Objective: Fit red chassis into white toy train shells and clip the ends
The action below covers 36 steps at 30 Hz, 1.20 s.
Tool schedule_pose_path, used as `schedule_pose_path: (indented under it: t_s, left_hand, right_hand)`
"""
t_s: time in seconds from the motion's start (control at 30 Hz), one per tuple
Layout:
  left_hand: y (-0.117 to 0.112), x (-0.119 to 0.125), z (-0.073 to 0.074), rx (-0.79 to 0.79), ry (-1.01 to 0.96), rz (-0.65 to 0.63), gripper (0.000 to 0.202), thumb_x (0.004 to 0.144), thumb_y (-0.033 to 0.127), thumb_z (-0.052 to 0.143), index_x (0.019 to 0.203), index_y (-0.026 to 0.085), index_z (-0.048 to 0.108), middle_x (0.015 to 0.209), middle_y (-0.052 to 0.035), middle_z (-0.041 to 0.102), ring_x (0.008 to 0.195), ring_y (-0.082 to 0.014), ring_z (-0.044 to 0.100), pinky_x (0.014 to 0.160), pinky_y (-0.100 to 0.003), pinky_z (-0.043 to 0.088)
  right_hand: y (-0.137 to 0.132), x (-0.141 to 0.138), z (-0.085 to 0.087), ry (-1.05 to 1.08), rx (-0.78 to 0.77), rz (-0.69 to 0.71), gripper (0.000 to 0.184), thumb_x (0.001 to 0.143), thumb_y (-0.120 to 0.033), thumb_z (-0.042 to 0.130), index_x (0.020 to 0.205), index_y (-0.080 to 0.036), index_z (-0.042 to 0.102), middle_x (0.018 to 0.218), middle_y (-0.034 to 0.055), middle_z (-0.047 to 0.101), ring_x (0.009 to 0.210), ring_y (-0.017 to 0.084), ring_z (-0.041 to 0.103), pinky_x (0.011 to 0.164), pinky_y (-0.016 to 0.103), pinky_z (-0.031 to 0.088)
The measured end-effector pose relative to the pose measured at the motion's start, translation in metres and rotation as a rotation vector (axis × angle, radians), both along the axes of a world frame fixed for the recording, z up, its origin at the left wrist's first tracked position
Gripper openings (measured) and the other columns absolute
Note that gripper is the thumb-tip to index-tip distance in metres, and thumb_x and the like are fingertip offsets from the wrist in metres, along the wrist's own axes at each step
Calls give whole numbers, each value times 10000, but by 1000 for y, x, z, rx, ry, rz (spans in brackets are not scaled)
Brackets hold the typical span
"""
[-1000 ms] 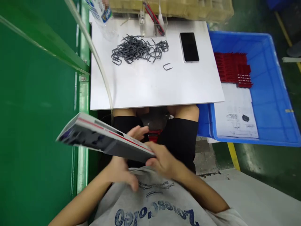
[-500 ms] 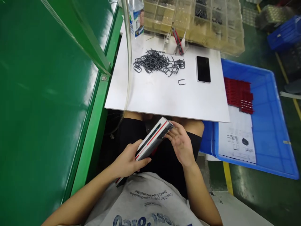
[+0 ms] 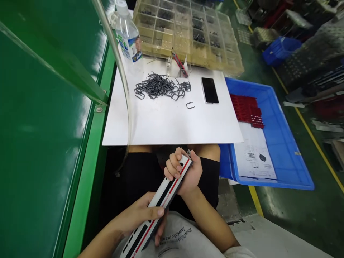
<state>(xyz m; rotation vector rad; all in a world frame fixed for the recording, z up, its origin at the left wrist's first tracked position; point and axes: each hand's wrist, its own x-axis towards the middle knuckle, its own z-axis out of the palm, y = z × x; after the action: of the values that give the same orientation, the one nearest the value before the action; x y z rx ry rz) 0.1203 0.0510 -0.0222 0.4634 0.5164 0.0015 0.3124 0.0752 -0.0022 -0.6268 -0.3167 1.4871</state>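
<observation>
A long white model train car (image 3: 166, 195) with a red stripe and dark windows lies slanted over my lap. My left hand (image 3: 139, 215) is closed around its middle, thumb on the near side. At the upper end, my right hand (image 3: 185, 170) wraps its fingers over the car, with the thumb at the tip. A small grey piece shows beside that thumb; I cannot tell whether it belongs to the car. On the white table (image 3: 166, 125) beyond my hands lies a pile of dark grey U-shaped clips (image 3: 158, 86), with a single clip (image 3: 190, 105) apart from it.
A phone (image 3: 210, 90) lies right of the clips. Behind them stand a clear tool holder (image 3: 178, 72), a water bottle (image 3: 129, 39) and a compartment box (image 3: 188, 53). A blue bin (image 3: 287, 150) holds red parts (image 3: 245, 107) and paper. A clear hose (image 3: 125, 82) hangs at left.
My right hand has gone from open beside the car's upper end to gripping it. The car now sits lower and shows more of its windowed side. The camera view has shifted.
</observation>
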Motion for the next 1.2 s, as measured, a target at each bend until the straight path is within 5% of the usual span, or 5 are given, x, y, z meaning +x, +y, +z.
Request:
schedule_pose_path:
  t_s: [0.27, 0.4, 0.5, 0.77, 1.2]
  left_hand:
    - [-2, -12, -12, 185, 49, 145, 611, 853, 687, 946, 959, 193, 602, 636, 29, 635, 458, -112, 564, 463, -212, 466]
    - [-1, -19, -12, 283, 151, 235, 551, 880, 646, 939, 919, 176, 656, 673, 3, 649, 533, -147, 609, 552, -273, 518]
    - [-1, -27, -10, 323, 231, 274, 506, 843, 600, 984, 1017, 183, 756, 849, -52, 745, 746, -222, 708, 705, -341, 590]
    - [8, -27, -9, 483, 311, 382, 737, 822, 681, 961, 1380, 245, 755, 876, -44, 759, 726, -252, 696, 718, -377, 578]
    - [17, -22, 1, 472, 247, 276, 535, 864, 707, 902, 1025, 221, 747, 894, -73, 767, 770, -240, 682, 740, -366, 523]
  right_hand:
    - [45, 37, 2, -588, 217, 260, 795, 982, -1006, 364, 1191, -280, 610, 995, 72, 718, 834, 271, 725, 784, 479, 646]
    - [112, 124, -7, -1682, 175, -86, 522, 1030, -657, 692, 1336, -234, 675, 1381, 180, 724, 1284, 372, 665, 1106, 570, 547]
    - [150, 177, -16, -2026, 90, -112, 233, 1030, -384, 681, 1177, -216, 748, 1257, 173, 775, 1220, 386, 664, 1087, 581, 523]
    - [147, 181, -15, -2170, 158, 26, 165, 1117, -296, 572, 975, -238, 631, 1076, 115, 740, 1032, 310, 675, 919, 450, 496]
    - [168, 200, -4, -2124, 319, 173, 190, 1140, -297, 538, 1043, -224, 684, 1092, 122, 760, 1004, 288, 693, 917, 424, 561]
